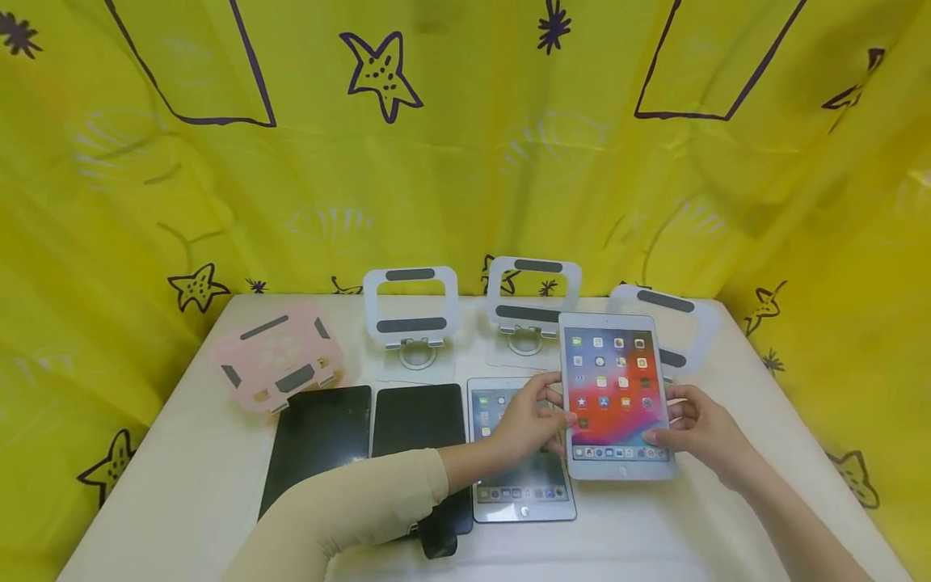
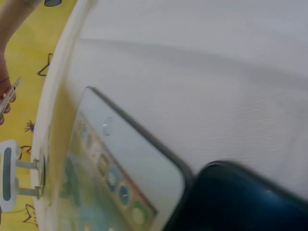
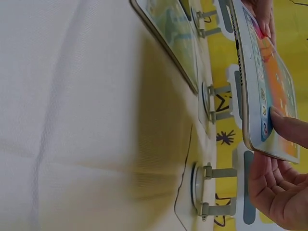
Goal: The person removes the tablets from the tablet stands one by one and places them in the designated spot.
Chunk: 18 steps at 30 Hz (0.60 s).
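A white tablet [image 1: 618, 388] with its home screen lit is held up between both hands, raised off the table as the right wrist view [image 3: 257, 96] shows. My left hand [image 1: 534, 416] grips its left edge, thumb on the front. At the lower right edge, my right hand [image 1: 701, 424] pinches it, thumb on the screen and fingers behind. A second lit white tablet [image 1: 524, 512] lies flat below the left hand, partly hidden by it. Behind the raised tablet, a white folding stand [image 1: 701, 335] is partly covered.
Two more white stands [image 1: 374, 299] [image 1: 498, 283] stand upright along the back. A pink stand [image 1: 280, 352] leans at the left. Two dark tablets [image 1: 320, 424] [image 1: 418, 416] lie side by side, partly under the left arm. A yellow patterned curtain [image 1: 451, 186] surrounds the white table [image 1: 735, 356].
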Motion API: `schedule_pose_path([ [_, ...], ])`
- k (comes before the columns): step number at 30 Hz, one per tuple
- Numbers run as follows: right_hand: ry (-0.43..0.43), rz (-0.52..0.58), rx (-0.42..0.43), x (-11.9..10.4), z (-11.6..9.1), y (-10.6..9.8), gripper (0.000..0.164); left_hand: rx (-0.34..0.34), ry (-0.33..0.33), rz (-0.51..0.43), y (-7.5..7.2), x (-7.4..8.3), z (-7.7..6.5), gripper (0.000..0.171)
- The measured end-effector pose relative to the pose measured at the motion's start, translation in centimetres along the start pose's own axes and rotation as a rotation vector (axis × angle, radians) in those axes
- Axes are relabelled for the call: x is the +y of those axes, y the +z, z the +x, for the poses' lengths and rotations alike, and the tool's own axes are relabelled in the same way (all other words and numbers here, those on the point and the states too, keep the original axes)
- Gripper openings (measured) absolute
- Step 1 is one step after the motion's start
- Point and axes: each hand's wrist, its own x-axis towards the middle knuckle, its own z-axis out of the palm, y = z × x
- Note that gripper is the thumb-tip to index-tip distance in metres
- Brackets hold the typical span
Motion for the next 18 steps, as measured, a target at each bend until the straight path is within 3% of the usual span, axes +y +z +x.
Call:
schedule_pose_path([
  [9, 0.003, -0.013, -0.079, 0.3, 0.8, 1.4, 0.073, 0.088, -0.059, -0.034, -0.3, -1.6, -1.3, 0.058],
  [18, 0.051, -0.074, -0.176, 0.7, 1.7, 2.6, 0.069, 0.157, -0.186, -0.01, 0.1, -2.8, -3.0, 0.058],
])
